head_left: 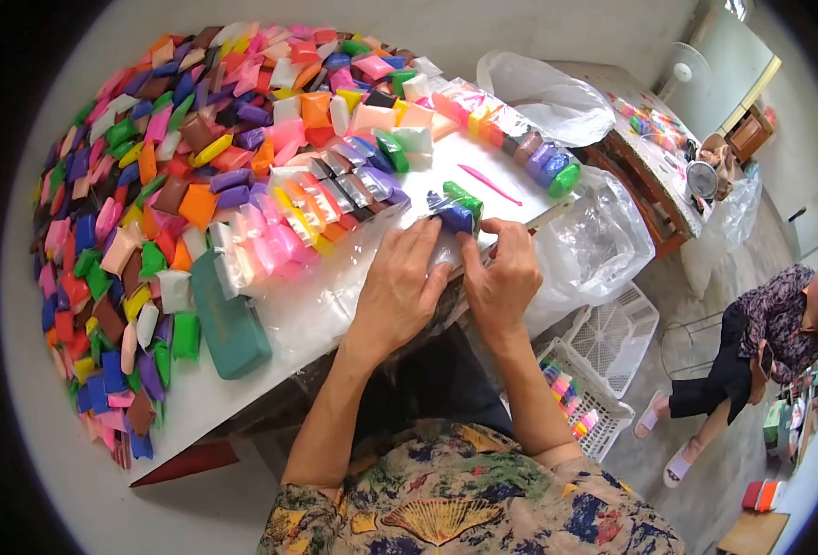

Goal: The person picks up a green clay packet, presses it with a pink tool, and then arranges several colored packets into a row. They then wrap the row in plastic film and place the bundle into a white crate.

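Observation:
A small blue packet [456, 218] with a clear, shiny wrapper end lies near the table's front edge, and a green packet [464, 197] sits just behind it. My left hand [398, 282] has its fingertips on the left end of the blue packet. From the other side, my right hand [501, 268] pinches its right end between thumb and bent fingers. Left of my hands is a row of coloured packets [321, 205] lined up together in clear wrap. A pink plastic tool [489, 184] rests on the white table behind the green packet.
A large heap of coloured packets [168, 185] covers the table's left and back. A teal box [229, 319] stands at the front. A filled clear sleeve [511, 134] and plastic bags [594, 236] are at right. White baskets [613, 342] and a seated person [761, 342] are beyond.

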`<state>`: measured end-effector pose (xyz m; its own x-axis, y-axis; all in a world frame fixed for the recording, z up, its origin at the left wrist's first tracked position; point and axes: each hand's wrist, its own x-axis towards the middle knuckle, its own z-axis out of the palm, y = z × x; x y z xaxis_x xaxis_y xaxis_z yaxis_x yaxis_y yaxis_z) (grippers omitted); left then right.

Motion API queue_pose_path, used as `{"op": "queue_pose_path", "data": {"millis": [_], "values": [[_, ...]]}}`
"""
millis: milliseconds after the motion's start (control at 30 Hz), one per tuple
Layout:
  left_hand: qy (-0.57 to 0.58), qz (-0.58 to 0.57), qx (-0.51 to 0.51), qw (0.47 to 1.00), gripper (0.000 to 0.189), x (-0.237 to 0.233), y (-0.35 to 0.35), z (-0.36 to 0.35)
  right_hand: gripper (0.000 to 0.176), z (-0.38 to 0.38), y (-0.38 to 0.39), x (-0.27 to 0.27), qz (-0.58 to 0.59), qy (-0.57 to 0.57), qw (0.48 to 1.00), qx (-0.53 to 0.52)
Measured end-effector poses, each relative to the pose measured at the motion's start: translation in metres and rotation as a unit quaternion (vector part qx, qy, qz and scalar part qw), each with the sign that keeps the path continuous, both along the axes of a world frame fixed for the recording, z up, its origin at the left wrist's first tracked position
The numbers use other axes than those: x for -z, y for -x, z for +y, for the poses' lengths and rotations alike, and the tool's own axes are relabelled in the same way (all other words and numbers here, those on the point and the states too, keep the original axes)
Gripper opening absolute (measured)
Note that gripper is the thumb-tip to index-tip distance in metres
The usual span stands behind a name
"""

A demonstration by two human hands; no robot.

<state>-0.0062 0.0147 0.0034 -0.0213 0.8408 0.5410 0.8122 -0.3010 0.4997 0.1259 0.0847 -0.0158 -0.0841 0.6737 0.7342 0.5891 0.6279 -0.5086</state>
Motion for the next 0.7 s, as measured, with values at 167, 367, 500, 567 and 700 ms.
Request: {"op": "queue_pose_path", "data": {"millis": [167,367,500,567,700], "values": [[0.014,0.005,-0.001,1.0,0.049,-0.005,0.0,0.0,0.028,-0.01,-0.01,-0.013,0.0,-0.006,1.0,-0.009],[0.006,-0.025,0.001,1.0,0.052,-0.001,0.001,-0.001,0.03,-0.002,-0.004,-0.023,-0.002,-0.041,0.999,-0.03],[0.004,-0.023,0.0,1.0,0.055,-0.001,0.0,0.0,0.024,-0.001,-0.002,-0.03,0.017,-0.05,0.998,-0.047],[0.015,-0.014,0.002,1.0,0.057,-0.002,0.0,-0.001,0.021,-0.002,-0.001,-0.045,0.04,-0.036,0.997,-0.062],[0.01,-0.004,-0.007,1.0,0.056,0.001,-0.001,0.001,0.017,0.008,0.014,-0.083,0.026,-0.02,0.989,-0.146]]}}
